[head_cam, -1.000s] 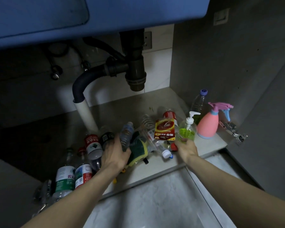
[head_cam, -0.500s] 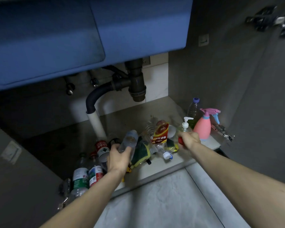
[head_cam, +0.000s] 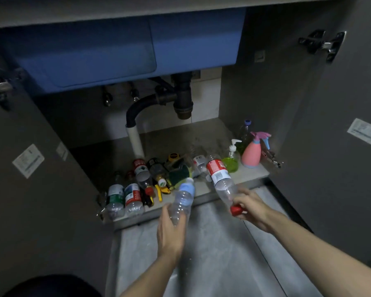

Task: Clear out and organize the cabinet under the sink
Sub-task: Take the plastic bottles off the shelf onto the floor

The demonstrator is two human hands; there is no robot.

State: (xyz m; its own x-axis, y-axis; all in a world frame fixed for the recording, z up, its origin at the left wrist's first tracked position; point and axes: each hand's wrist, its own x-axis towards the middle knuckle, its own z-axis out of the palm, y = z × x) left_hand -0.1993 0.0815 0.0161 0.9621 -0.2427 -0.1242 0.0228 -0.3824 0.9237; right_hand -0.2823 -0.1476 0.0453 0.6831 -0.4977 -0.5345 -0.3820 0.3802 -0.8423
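My left hand grips a clear bottle with a pale blue label, lifted in front of the cabinet floor. My right hand holds a clear bottle with a red and white label by its neck, near the red cap, its base pointing back toward the cabinet. On the cabinet floor lie several more bottles, a green and yellow sponge and small items in a heap.
A green soap pump bottle, a pink spray bottle and a clear bottle with a purple cap stand at the right corner. The black drain pipe hangs under the blue sink. Both cabinet doors stand open. Grey floor lies below.
Both hands have drawn back out of the cabinet, each lifting a bottle off the cabinet floor. My head has pulled back and up, so more of the cabinet shows.
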